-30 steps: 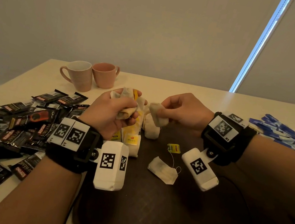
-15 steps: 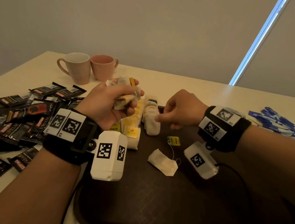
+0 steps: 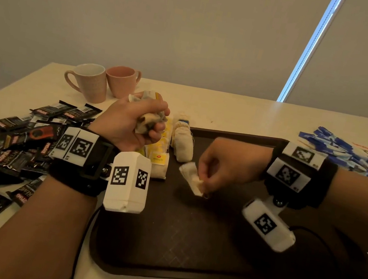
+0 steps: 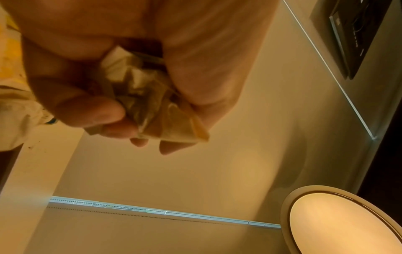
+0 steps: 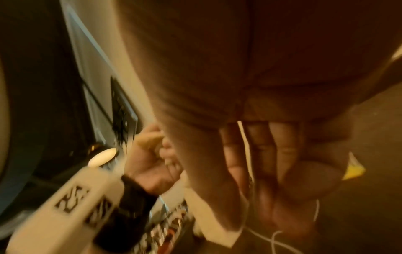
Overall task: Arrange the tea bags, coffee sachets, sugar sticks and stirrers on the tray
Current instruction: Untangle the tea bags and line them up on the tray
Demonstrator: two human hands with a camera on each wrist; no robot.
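Observation:
A dark brown tray (image 3: pixel 219 255) lies in front of me on the pale table. Along its far left edge stand two rows of tea bags (image 3: pixel 182 142), one with yellow tags (image 3: pixel 159 157). My left hand (image 3: pixel 132 123) is raised above those rows and grips a crumpled bunch of tea bags (image 4: pixel 152 96). My right hand (image 3: pixel 219 169) is low over the tray's middle and pinches a single white tea bag (image 3: pixel 192 177); its yellow tag (image 5: pixel 353 169) and string show in the right wrist view.
A heap of black coffee sachets (image 3: pixel 6 146) covers the table left of the tray. Blue sugar sticks (image 3: pixel 343 154) and thin orange stirrers (image 3: pixel 362 146) lie at the far right. Two pink mugs (image 3: pixel 90 81) stand at the back left.
My right hand left the tea-bag rows, came down toward me and took hold of the loose tea bag on the tray. The left hand kept its bunch and stayed raised.

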